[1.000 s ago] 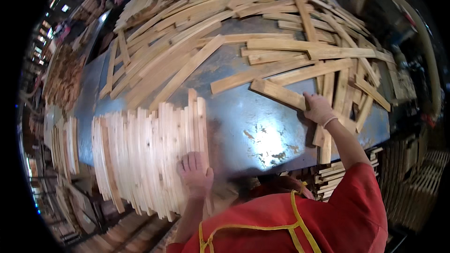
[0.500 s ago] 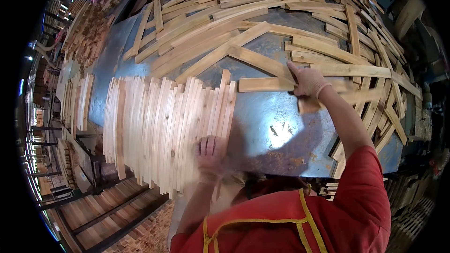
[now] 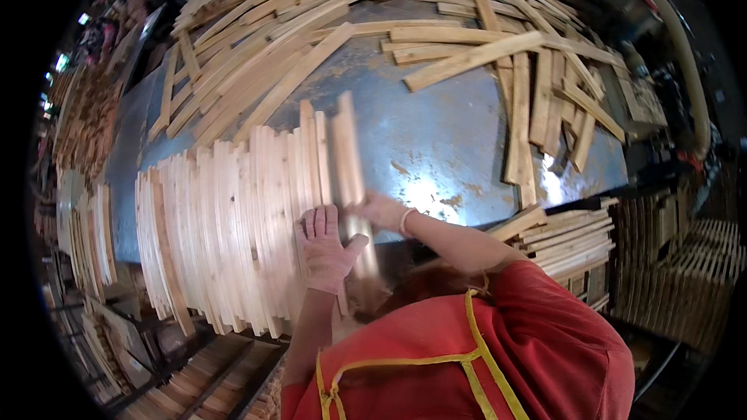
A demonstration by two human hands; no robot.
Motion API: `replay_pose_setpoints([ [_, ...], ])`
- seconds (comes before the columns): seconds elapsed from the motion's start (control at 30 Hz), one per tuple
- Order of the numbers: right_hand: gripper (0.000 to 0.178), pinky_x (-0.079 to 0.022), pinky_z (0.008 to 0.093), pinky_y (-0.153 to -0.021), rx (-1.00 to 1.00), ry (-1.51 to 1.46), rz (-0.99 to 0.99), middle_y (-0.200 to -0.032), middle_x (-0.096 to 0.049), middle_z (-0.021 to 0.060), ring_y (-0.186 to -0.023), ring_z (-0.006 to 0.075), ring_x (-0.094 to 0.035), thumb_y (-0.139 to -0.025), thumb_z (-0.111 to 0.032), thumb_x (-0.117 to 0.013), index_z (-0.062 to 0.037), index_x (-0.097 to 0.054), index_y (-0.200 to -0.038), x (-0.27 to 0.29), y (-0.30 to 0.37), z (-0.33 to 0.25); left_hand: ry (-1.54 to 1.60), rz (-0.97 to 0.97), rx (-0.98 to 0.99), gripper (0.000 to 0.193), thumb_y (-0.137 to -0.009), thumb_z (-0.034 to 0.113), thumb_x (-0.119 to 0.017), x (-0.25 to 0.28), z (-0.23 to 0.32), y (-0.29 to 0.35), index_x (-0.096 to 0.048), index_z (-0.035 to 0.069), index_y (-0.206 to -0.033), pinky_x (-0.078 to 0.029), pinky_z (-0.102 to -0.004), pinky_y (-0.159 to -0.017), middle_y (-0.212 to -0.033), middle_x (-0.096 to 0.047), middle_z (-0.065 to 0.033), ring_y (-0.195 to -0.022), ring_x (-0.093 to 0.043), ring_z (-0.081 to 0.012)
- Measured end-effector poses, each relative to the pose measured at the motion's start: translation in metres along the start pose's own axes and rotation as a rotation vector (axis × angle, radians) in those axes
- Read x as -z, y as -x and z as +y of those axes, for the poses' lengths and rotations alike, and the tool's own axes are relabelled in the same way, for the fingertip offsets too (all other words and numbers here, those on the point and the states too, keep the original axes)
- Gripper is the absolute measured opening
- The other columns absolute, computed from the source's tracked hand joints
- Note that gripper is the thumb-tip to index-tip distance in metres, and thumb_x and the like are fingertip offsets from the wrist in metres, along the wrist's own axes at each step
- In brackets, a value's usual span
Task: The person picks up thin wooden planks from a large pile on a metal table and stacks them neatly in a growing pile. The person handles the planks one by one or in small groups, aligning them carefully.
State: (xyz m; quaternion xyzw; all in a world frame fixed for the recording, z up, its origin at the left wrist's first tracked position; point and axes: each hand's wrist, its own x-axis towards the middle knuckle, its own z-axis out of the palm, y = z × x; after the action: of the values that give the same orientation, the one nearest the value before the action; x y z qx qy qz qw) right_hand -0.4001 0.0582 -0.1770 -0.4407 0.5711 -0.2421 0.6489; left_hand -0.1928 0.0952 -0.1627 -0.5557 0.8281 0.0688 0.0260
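A row of pale wooden strips [image 3: 233, 225] stands side by side at the near left of the metal table [image 3: 436, 132]. My left hand [image 3: 323, 249], in a light glove, lies on the row's right end with its fingers stretched and thumb apart. Just right of the row, a few blurred wooden strips [image 3: 347, 157] point away from me, a narrow gap between them and the row's far part. My right hand [image 3: 380, 210], gloved too and smeared by motion, grips these strips from their right side. Its fingertips are partly hidden.
Loose wooden strips [image 3: 288, 62] lie across the table's far side. More strips [image 3: 537, 101] lie crossed on the right. Below the table's right edge is a stack of strips [image 3: 572, 237]. A thick hose [image 3: 685, 54] curves at the far right.
My right hand has come from the loose strips at the right to the row, bringing strips along. The pieces near that hand have left the table's middle. The view has shifted.
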Motion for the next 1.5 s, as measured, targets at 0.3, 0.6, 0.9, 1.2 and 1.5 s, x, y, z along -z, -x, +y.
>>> replay_pose_setpoints([
  [0.3, 0.051, -0.054, 0.0519, -0.103, 0.099, 0.696, 0.365, -0.123, -0.072, 0.0242, -0.116, 0.0450, -0.068, -0.096, -0.043, -0.067, -0.0112, -0.065, -0.135, 0.131, 0.121, -0.019, 0.008, 0.299, -0.141, 0.076, -0.082, 0.036, -0.078, -0.004, 0.012, 0.006, -0.055, 0.000, -0.144, -0.029, -0.0630, -0.123, -0.146, -0.051, -0.0167, -0.140, -0.043, -0.0397],
  [0.6, 0.073, -0.052, 0.0476, -0.109, 0.128, 1.046, 0.700, -0.142, -0.064, 0.0221, -0.130, 0.0416, -0.062, -0.090, -0.029, -0.079, -0.0068, -0.051, -0.154, 0.300, 0.039, -0.045, 0.024, 0.214, -0.065, 0.075, -0.074, 0.029, -0.078, 0.013, 0.021, -0.002, -0.057, 0.001, -0.139, -0.032, -0.0631, -0.120, -0.142, -0.053, -0.0175, -0.137, -0.045, -0.0411],
  [0.9, 0.071, -0.049, 0.0476, -0.114, 0.439, 1.324, 0.607, -0.144, -0.062, 0.0186, -0.136, 0.0392, -0.058, -0.082, -0.015, -0.079, -0.0058, -0.054, -0.149, 0.395, -0.116, -0.118, 0.121, 0.244, -0.044, 0.068, -0.070, 0.022, -0.075, 0.011, 0.021, -0.017, -0.061, 0.005, -0.133, -0.039, -0.0631, -0.111, -0.134, -0.058, -0.0164, -0.127, -0.053, -0.0425],
  [1.2, 0.035, -0.049, 0.0455, -0.109, 0.762, 1.571, 0.179, -0.126, -0.072, 0.0095, -0.125, 0.0337, -0.065, -0.091, -0.019, -0.071, -0.0166, -0.073, -0.126, 0.240, -0.248, -0.162, 0.061, 0.145, 0.031, 0.047, -0.072, 0.020, -0.073, 0.016, 0.029, -0.032, -0.063, 0.008, -0.117, -0.042, -0.0609, -0.105, -0.118, -0.060, -0.0146, -0.112, -0.057, -0.0402],
  [1.5, 0.047, -0.055, 0.0458, -0.098, 0.827, 1.486, 0.077, -0.111, -0.074, 0.0107, -0.107, 0.0334, -0.071, -0.080, -0.036, -0.077, -0.0144, -0.077, -0.122, 0.262, -0.110, -0.279, 0.024, 0.343, -0.023, 0.026, -0.080, 0.017, -0.067, 0.027, 0.037, -0.040, -0.062, 0.010, -0.105, -0.042, -0.0555, -0.095, -0.106, -0.059, -0.0106, -0.101, -0.056, -0.0355],
])
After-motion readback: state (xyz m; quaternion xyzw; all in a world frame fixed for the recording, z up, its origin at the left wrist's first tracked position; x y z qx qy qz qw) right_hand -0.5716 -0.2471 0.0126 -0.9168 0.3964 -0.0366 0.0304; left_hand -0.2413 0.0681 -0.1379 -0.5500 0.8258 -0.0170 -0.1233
